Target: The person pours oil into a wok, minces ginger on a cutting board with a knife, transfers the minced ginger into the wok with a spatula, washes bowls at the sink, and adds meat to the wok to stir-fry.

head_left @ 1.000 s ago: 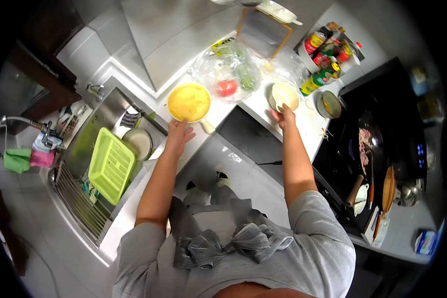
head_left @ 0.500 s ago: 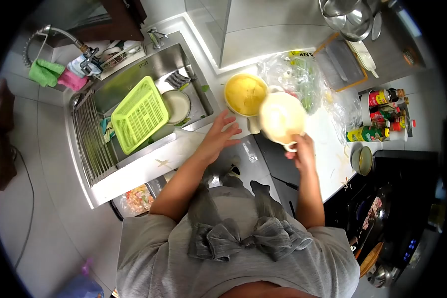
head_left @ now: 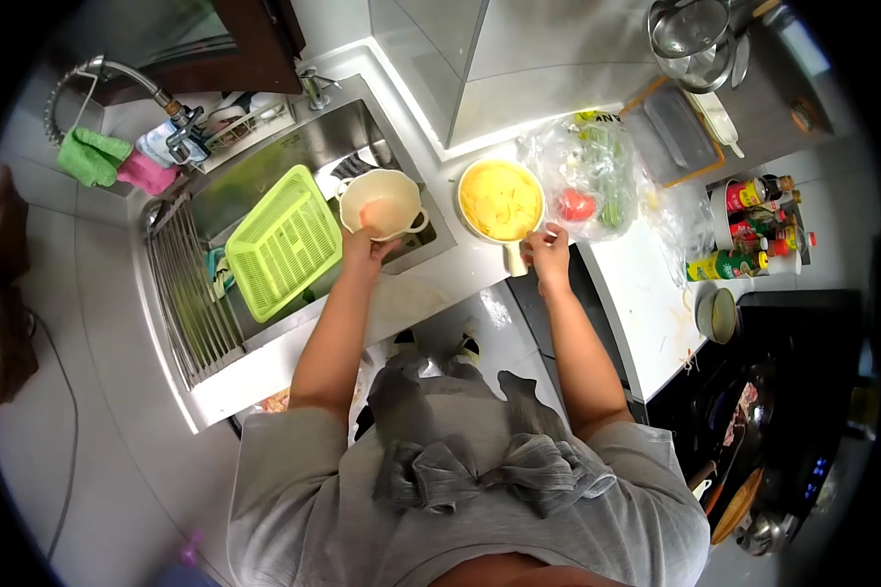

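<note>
My left hand (head_left: pixel 364 248) is closed on the near rim of a cream two-handled bowl (head_left: pixel 387 196), held tilted over the right side of the sink. A pinkish patch shows inside the bowl; I cannot make out what it is. On the counter to the right stands a pale handled bowl (head_left: pixel 514 262) filled with thin yellow slices (head_left: pixel 500 200). Beside its handle is my right hand (head_left: pixel 550 256), fingers curled but apart, the tips close to the bowl's rim. Whether they touch it is unclear.
A green plastic basket (head_left: pixel 284 245) lies across the steel sink (head_left: pixel 401 157), beside a drying rack (head_left: pixel 188 293). Right of the yellow slices, a clear bag (head_left: pixel 612 176) holds greens and a tomato (head_left: pixel 576 205). Bottles (head_left: pixel 729 264) and the black stove (head_left: pixel 803 391) are farther right.
The cream bowl has passed from my right hand to my left and moved left over the sink. My right hand has come beside the bowl of yellow slices.
</note>
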